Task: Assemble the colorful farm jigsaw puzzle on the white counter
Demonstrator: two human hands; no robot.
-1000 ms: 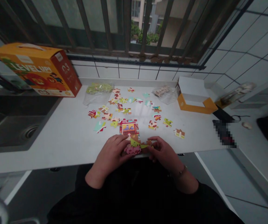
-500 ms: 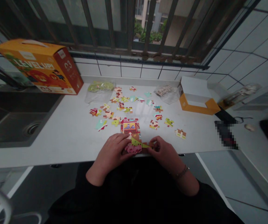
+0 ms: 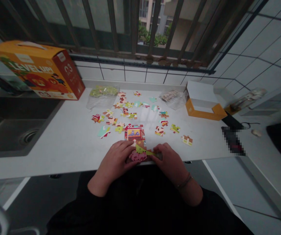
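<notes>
A partly joined jigsaw puzzle (image 3: 135, 133) lies at the counter's front edge, showing a red barn at the top and a pink pig at the bottom. My left hand (image 3: 118, 156) holds its left side, fingertips on top and thumb along the lower edge. On the other side, my right hand (image 3: 169, 160) pinches a green and brown puzzle piece (image 3: 151, 152) against the joined part; the fingers cover some of it. Loose pieces lie beyond, among them a brown-spotted piece (image 3: 160, 131), a green piece (image 3: 175, 128) and a turquoise piece (image 3: 103, 132).
An orange box (image 3: 40, 73) stands at the back left beside the sink (image 3: 15, 137). Clear plastic bags, one with green pieces (image 3: 103, 91) and one with pale pieces (image 3: 170, 95), lie along the back. An open orange and white box (image 3: 204, 111) sits at the right.
My right hand has moved slightly inward, bringing the piece closer against the joined puzzle. My left hand stays on the puzzle. The whole view has shifted a little.
</notes>
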